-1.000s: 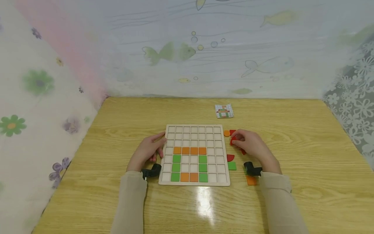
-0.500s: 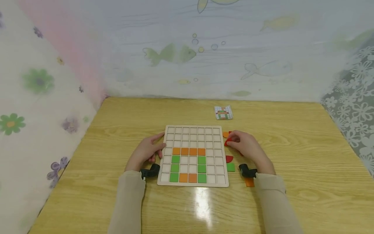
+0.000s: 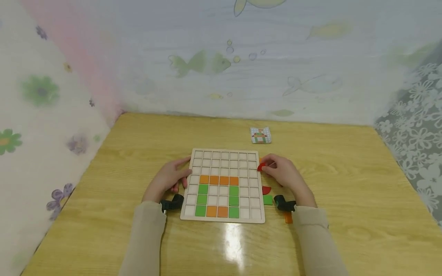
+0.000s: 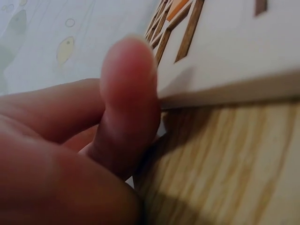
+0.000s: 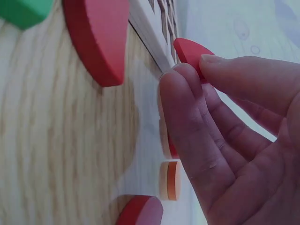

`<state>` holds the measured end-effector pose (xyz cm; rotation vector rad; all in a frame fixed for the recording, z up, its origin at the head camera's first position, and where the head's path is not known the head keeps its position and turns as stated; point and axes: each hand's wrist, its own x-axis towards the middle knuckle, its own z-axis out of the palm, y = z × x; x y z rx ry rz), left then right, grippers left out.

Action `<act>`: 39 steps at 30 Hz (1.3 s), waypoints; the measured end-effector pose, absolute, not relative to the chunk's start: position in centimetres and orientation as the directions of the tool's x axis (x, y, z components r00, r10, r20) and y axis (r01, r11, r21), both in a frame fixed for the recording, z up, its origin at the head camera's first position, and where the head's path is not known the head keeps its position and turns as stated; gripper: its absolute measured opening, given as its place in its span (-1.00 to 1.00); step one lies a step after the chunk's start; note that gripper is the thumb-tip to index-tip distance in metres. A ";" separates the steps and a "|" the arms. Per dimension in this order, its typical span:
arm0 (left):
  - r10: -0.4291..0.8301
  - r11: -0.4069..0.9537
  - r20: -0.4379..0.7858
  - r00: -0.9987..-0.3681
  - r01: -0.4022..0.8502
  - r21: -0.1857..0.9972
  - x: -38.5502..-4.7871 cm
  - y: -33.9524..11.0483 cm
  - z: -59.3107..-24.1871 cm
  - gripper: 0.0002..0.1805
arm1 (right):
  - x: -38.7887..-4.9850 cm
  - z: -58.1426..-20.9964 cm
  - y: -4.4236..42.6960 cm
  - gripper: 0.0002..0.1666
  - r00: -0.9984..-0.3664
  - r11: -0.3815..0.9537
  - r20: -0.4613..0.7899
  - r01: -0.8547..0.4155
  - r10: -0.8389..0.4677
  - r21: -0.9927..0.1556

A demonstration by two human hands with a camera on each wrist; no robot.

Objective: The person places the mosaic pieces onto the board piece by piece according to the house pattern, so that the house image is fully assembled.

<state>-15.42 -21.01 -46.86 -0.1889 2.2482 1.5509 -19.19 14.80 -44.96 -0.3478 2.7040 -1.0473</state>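
Observation:
A light wooden grid board [image 3: 253, 193] lies on the table, with orange squares [image 3: 214, 180] and green squares [image 3: 234, 201] set in some of its cells. My left hand [image 3: 167, 177] rests at the board's left edge, thumb and forefinger touching its side. Between thumb and fingertips, my right hand [image 3: 281, 172] pinches a red quarter-circle piece [image 5: 191, 52], held just at the board's right edge. Below that hand, another red quarter-circle piece [image 3: 266, 190] and a green square [image 3: 267, 199] lie beside the board.
A small paper card [image 3: 260, 135] with a printed coloured grid pattern lies behind the board. An orange square [image 3: 288, 217] shows partly near the right wrist. In the right wrist view, an orange round piece [image 5: 174, 180] and a red piece [image 5: 143, 211] lie on the table.
My right hand has carried the red quarter-circle piece leftward, from over the loose pieces to the board's right edge. My left hand keeps its place at the board. The head view has shifted slightly.

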 end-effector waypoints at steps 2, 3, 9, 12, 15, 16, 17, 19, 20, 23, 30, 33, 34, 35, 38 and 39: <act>0.111 0.392 -0.398 -0.911 -0.328 0.860 -15.2 -21.1 -46.9 -0.45 | -19.1 -45.1 14.6 -0.83 -0.945 0.714 -0.119 -0.143 -0.304 -0.685; 0.110 0.401 -0.396 -0.911 -0.324 0.857 -15.2 -21.1 -47.0 -0.45 | -19.1 -45.2 14.5 -0.82 -0.944 0.711 -0.115 -0.149 -0.309 -0.688; 0.113 0.394 -0.394 -0.912 -0.323 0.861 -14.5 -21.2 -47.3 -0.50 | -19.1 -45.5 14.0 -0.82 -0.931 0.675 -0.100 -0.178 -0.351 -0.716; 0.124 0.368 -0.397 -0.909 -0.330 0.869 -14.2 -21.1 -47.7 -0.54 | -19.1 -45.7 13.8 -0.83 -0.920 0.660 -0.112 -0.180 -0.375 -0.729; 0.113 0.361 -0.396 -0.911 -0.334 0.871 -14.1 -21.0 -47.9 -0.55 | -19.1 -45.7 13.7 -0.83 -0.907 0.640 -0.121 -0.185 -0.403 -0.746; 0.106 0.367 -0.392 -0.914 -0.331 0.869 -14.2 -20.9 -47.9 -0.54 | -19.1 -45.7 13.6 -0.83 -0.904 0.629 -0.126 -0.179 -0.409 -0.757; 0.094 0.373 -0.390 -0.916 -0.331 0.867 -14.2 -20.9 -47.9 -0.53 | -19.2 -45.6 13.5 -0.83 -0.899 0.617 -0.123 -0.184 -0.421 -0.765; 0.076 0.389 -0.382 -0.921 -0.325 0.862 -14.3 -20.9 -47.9 -0.51 | -19.3 -45.3 13.3 -0.83 -0.894 0.594 -0.118 -0.183 -0.432 -0.783; 0.066 0.400 -0.376 -0.924 -0.321 0.859 -14.4 -20.9 -47.9 -0.49 | -19.4 -45.2 13.1 -0.84 -0.894 0.583 -0.117 -0.179 -0.433 -0.793; 0.040 0.433 -0.365 -0.930 -0.313 0.845 -14.5 -20.8 -47.6 -0.45 | -19.7 -44.6 12.7 -0.84 -0.890 0.558 -0.114 -0.173 -0.442 -0.812; 0.024 0.412 -0.393 -0.919 -0.349 0.842 -14.2 -20.2 -47.2 -0.45 | -20.2 -43.7 11.9 -0.87 -0.880 0.575 -0.146 -0.162 -0.452 -0.802; 0.026 0.410 -0.392 -0.920 -0.348 0.843 -14.1 -20.0 -47.1 -0.46 | -20.1 -43.5 11.2 -0.89 -0.876 0.576 -0.133 -0.183 -0.463 -0.797; 0.029 0.415 -0.384 -0.923 -0.338 0.844 -14.1 -20.0 -47.0 -0.46 | -20.1 -43.4 11.0 -0.88 -0.876 0.574 -0.132 -0.184 -0.464 -0.798; 0.031 0.422 -0.375 -0.927 -0.328 0.845 -14.1 -20.0 -47.0 -0.45 | -20.0 -43.4 10.6 -0.89 -0.875 0.569 -0.137 -0.177 -0.465 -0.803; 0.035 0.438 -0.359 -0.933 -0.308 0.844 -14.2 -20.1 -46.9 -0.45 | -19.7 -43.2 9.4 -0.89 -0.866 0.544 -0.160 -0.146 -0.474 -0.826; 0.033 0.441 -0.354 -0.935 -0.304 0.844 -14.2 -20.2 -46.9 -0.46 | -19.6 -43.2 9.0 -0.89 -0.864 0.537 -0.164 -0.138 -0.476 -0.832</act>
